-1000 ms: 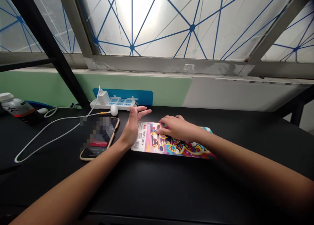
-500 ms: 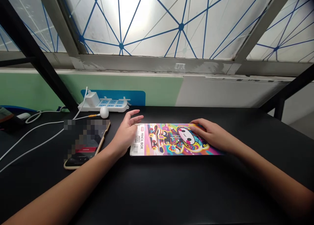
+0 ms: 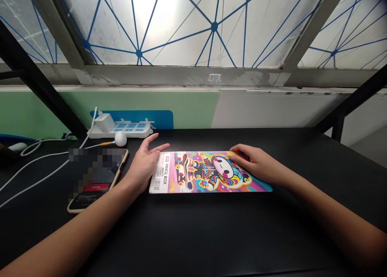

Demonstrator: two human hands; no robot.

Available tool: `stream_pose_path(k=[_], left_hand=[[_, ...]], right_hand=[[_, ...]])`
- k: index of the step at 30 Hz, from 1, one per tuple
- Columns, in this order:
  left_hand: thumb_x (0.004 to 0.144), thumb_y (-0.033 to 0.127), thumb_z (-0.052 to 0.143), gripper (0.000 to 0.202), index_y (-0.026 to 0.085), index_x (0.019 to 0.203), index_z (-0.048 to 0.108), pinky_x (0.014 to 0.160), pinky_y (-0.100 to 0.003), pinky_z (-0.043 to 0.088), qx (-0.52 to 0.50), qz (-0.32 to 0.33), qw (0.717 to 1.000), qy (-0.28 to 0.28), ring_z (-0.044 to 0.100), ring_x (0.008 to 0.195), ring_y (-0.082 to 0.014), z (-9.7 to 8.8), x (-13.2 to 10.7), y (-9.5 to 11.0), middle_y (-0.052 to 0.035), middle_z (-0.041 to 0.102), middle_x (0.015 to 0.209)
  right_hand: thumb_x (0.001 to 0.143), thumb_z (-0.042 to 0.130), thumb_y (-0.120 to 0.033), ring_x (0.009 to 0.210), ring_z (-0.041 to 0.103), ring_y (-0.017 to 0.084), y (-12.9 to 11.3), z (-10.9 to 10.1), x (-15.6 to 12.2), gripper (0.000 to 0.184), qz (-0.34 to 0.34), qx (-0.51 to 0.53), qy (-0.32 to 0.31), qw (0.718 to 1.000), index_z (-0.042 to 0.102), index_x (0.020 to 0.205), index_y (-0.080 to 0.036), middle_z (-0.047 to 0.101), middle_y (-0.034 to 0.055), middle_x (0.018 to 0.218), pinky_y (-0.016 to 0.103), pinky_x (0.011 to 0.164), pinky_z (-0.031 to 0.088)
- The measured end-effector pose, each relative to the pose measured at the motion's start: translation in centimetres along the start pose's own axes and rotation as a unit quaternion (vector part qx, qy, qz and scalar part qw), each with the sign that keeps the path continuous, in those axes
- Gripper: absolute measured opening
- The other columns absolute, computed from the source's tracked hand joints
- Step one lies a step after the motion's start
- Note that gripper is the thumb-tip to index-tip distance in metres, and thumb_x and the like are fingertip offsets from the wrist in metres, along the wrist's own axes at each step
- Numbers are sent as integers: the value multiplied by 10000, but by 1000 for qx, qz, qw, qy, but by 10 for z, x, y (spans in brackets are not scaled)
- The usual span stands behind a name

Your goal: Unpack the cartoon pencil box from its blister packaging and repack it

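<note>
A flat, brightly printed pencil box [image 3: 199, 173] with a cartoon figure lies on the black table [image 3: 193, 228]. My left hand [image 3: 144, 164] rests against its left end, fingers stretched out and apart. My right hand [image 3: 256, 163] lies flat on the box's right part, fingers extended over the print. Neither hand grips anything.
A phone in a tan case [image 3: 96, 178] lies left of the box. Behind it are a white power strip [image 3: 121, 128] with a charger, a white round earbud-like ball [image 3: 120, 138] and white cables [image 3: 33, 164]. A green and white wall and a window stand behind the table.
My right hand slid from the box's left part to its right part, uncovering the cartoon print. The left hand stayed at the left end. The view shifted so everything sits further left.
</note>
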State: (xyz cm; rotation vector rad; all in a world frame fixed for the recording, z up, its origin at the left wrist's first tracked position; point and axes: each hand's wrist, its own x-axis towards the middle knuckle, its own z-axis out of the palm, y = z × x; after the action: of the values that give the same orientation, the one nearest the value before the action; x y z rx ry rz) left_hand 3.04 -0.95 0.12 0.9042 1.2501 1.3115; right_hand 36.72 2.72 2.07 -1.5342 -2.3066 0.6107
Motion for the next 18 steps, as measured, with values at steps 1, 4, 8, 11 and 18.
stream_pose_path(k=[1, 4, 8, 11, 18], left_hand=[[897, 123, 578, 566, 331, 1405, 440, 523, -303, 584, 3, 0, 1000, 3, 725, 633, -173, 0, 1, 0, -123, 677, 1342], [899, 122, 583, 445, 272, 1309, 496, 527, -293, 574, 6, -13, 1000, 21, 715, 631, -162, 1, 1, 1, -130, 673, 1352], [899, 153, 601, 295, 240, 1178, 564, 565, -309, 581, -3, -34, 999, 15, 729, 684, -183, 3, 1, 3, -116, 698, 1307], [957, 303, 577, 185, 236, 1126, 609, 609, -334, 584, -7, -28, 1000, 4, 729, 698, -203, 2, 2, 2, -89, 755, 1128], [998, 642, 421, 488, 236, 1159, 636, 832, -387, 559, -22, 122, 992, -33, 715, 939, -263, 3, -7, 0, -56, 748, 1024]], right_hand=[[933, 512, -618, 852, 673, 249, 0, 0, 0, 422, -2, -2, 3, 1000, 656, 1046, -238, 741, 78, 1028, 369, 682, 519], [919, 531, -622, 827, 672, 244, 2, 1, 0, 420, -7, -1, 15, 1000, 664, 1037, -242, 747, 77, 1015, 372, 672, 523], [881, 559, -680, 758, 659, 241, 4, 1, 2, 454, 0, 3, 41, 999, 678, 995, -257, 748, 61, 930, 370, 632, 507], [820, 626, -711, 745, 648, 255, 1, -1, -1, 465, -6, 12, 109, 994, 675, 946, -266, 731, 59, 885, 384, 633, 496], [842, 677, -604, 825, 618, 306, -24, -4, -20, 299, -89, 17, 307, 947, 610, 813, -314, 630, 81, 918, 475, 715, 515]])
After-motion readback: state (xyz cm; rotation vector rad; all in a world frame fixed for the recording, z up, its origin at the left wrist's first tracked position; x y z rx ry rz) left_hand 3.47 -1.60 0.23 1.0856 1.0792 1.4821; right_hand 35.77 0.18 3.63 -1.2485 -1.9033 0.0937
